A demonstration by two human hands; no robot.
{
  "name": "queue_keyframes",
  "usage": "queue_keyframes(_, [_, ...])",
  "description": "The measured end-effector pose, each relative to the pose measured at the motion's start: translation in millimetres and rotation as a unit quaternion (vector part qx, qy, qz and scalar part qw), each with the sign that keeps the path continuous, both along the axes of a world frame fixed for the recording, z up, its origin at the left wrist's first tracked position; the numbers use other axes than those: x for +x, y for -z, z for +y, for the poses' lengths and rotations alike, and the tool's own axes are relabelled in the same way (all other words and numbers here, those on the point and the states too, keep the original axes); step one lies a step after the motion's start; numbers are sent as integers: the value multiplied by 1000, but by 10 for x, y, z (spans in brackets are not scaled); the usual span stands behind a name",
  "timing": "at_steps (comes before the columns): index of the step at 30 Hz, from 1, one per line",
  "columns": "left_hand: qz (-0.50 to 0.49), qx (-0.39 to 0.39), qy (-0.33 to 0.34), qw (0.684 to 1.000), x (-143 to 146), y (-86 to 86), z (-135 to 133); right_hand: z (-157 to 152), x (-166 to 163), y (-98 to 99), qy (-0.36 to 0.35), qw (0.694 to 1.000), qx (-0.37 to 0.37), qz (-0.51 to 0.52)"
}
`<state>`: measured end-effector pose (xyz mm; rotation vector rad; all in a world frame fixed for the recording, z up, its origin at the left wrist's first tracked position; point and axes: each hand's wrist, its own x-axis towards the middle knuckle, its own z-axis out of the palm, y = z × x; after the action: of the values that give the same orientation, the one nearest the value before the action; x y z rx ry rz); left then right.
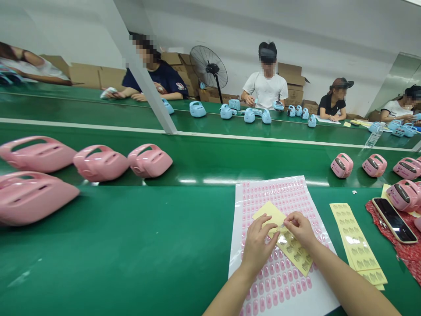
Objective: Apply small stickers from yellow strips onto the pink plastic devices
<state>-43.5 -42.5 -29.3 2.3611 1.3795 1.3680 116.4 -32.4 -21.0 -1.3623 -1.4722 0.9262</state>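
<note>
A large white sheet [237, 245] covered in rows of pink oval stickers lies on the green table. On top of it, at a slant, rests a smaller yellow label sheet [297, 252], with printed labels on its lower part and bare backing at its upper end. My left hand [258, 243] hovers over its left edge, fingers curved and apart, the thumb close to the labels. Thumb and index finger of my right hand [301, 230] pinch a small clear sticker [282, 225] at the sheet's upper middle. The sticker's print is too small to read.
More yellow label sheets [353, 239] and a phone [394, 219] on red bubble wrap [409, 256] lie at right. Pink handled cases [149, 161] stand at left, and pink devices [342, 165] at right. Beyond a rail [230, 137], co-workers sit among blue devices [197, 109].
</note>
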Motion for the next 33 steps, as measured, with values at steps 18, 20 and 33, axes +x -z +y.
queue_keyframes(18, [-2,-17,1,1000,4,8,-1,1,6,4,-1,1000,1,-1])
queue_keyframes(20, [-4,-9,1,1000,9,5,-2,1,6,4,-1,1000,1,0])
queue_keyframes(33, [-5,-17,8,1000,7,3,-2,-7,-6,-16,-5,1000,-4,0])
